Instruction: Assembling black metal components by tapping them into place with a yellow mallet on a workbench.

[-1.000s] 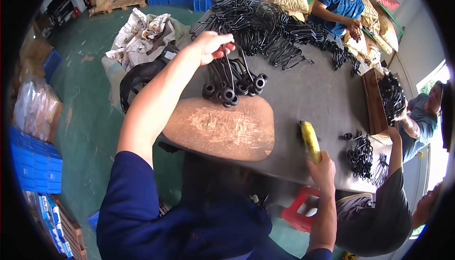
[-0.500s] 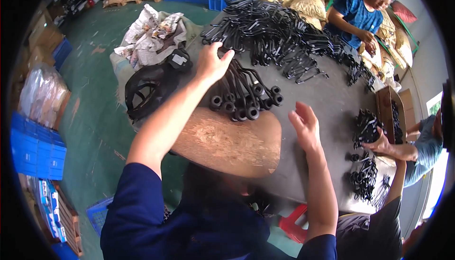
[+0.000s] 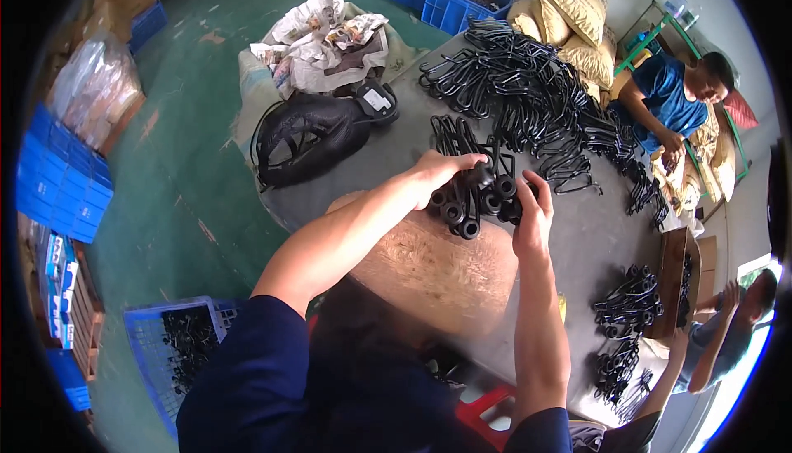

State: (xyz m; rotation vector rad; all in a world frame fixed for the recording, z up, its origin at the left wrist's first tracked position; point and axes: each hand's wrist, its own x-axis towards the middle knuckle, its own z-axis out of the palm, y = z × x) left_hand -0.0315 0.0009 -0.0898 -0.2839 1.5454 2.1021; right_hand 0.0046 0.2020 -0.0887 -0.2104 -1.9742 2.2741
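Note:
A bundle of black bent rods with thick round eye ends (image 3: 469, 205) is between my two hands, above the far edge of a worn wooden board (image 3: 437, 271). My left hand (image 3: 445, 174) grips the bundle from the left, its thumb laid across the top. On the other side my right hand (image 3: 532, 212) curls its fingers round the rightmost round ends. The rods' thin hooked ends point away from me. Beyond them a large heap of similar black rods (image 3: 536, 90) spreads over the grey table (image 3: 569, 238).
A black bag-like item with straps (image 3: 309, 139) and crumpled printed sacks (image 3: 326, 44) lie on the left. Smaller rod piles (image 3: 627, 304) and an open carton (image 3: 678, 276) stand at right. A co-worker (image 3: 668, 115) sits at far right; others are nearer. A blue crate (image 3: 148, 362) stands on the floor.
My left hand has come nearer and its thumb now lies over the bundle. My right hand has closed in on the round ends. The view has shifted, so the table sits farther right.

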